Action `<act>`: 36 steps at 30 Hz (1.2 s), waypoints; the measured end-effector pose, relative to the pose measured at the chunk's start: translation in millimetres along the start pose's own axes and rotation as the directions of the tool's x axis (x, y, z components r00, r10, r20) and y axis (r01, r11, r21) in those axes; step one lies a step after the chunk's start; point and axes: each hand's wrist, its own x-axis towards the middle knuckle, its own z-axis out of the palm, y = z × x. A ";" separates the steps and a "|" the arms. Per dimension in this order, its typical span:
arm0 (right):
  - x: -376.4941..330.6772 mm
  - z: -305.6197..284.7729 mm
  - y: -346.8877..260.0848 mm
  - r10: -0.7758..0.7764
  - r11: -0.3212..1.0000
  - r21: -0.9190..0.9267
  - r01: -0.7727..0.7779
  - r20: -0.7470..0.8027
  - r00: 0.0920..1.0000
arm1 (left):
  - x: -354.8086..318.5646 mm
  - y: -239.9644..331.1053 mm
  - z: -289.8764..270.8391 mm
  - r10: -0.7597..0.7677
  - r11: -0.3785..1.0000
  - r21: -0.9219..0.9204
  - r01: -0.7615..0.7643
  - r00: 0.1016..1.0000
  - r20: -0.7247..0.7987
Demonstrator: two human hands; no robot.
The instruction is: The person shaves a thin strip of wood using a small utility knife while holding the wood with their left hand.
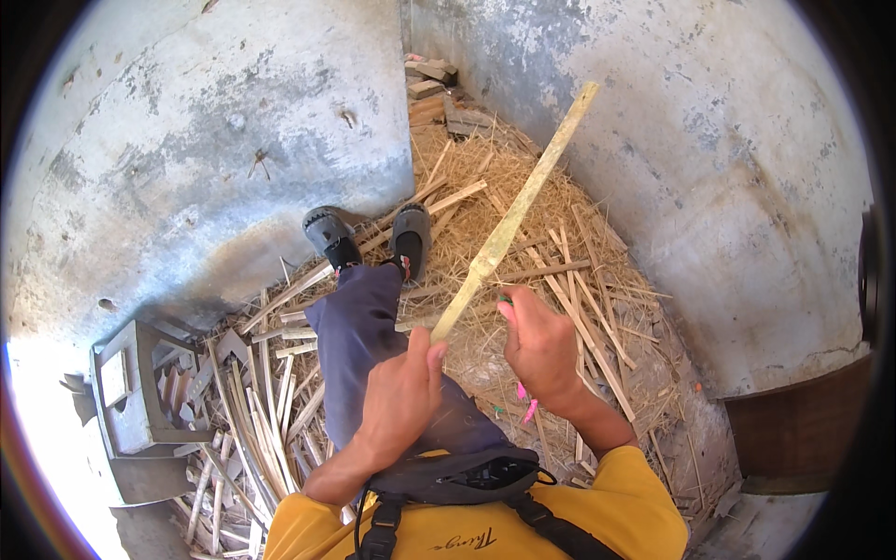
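Note:
My left hand (403,392) grips the near end of a long pale bamboo strip (516,207) that slants up and away to the right. My right hand (539,347) is closed around a small tool with a green tip just right of the strip's lower part; most of the tool is hidden in the fist, and pink cord ends (525,403) hang below the hand. Both hands are above my blue-trousered legs (359,329), which stretch out toward two grey shoes (411,235).
Straw shavings and loose bamboo slats (579,308) cover the ground ahead and to the right. More slats (261,420) pile up at the left beside a grey wooden frame (131,392). Stained concrete walls (233,140) enclose the corner; bricks (429,89) lie at the back.

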 end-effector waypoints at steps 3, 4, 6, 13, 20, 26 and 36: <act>0.8 -2.3 -4.7 0.012 0.999 -0.047 -0.011 0.008 1.000 | -0.5 0.6 4.3 -0.015 1.000 0.019 0.015 1.000 0.003; 1.1 -0.9 -4.5 0.013 0.999 -0.052 -0.013 0.004 1.000 | -0.4 0.0 5.1 -0.016 1.000 0.016 0.016 1.000 0.008; -0.5 3.6 -4.2 0.028 0.999 -0.028 -0.028 -0.010 1.000 | -1.1 -0.9 6.3 -0.022 1.000 0.001 0.022 0.999 0.025; -5.9 26.0 -2.2 0.089 0.988 0.132 -0.080 -0.063 0.994 | -1.2 -0.1 7.7 -0.050 0.998 -0.029 0.052 0.996 0.069; 0.9 35.1 3.3 0.199 0.800 0.567 -0.197 0.060 0.978 | 0.7 -0.1 4.4 -0.028 0.997 -0.065 0.031 0.998 0.058; 2.9 27.1 17.2 0.112 0.392 0.827 -0.402 0.391 0.913 | 9.2 -11.3 -9.2 -0.002 0.902 -0.426 0.077 0.985 0.175; -0.7 23.6 15.1 -0.033 0.901 0.431 0.045 -0.034 0.999 | 7.1 -14.4 -11.4 -0.042 0.848 -0.499 0.177 0.962 0.270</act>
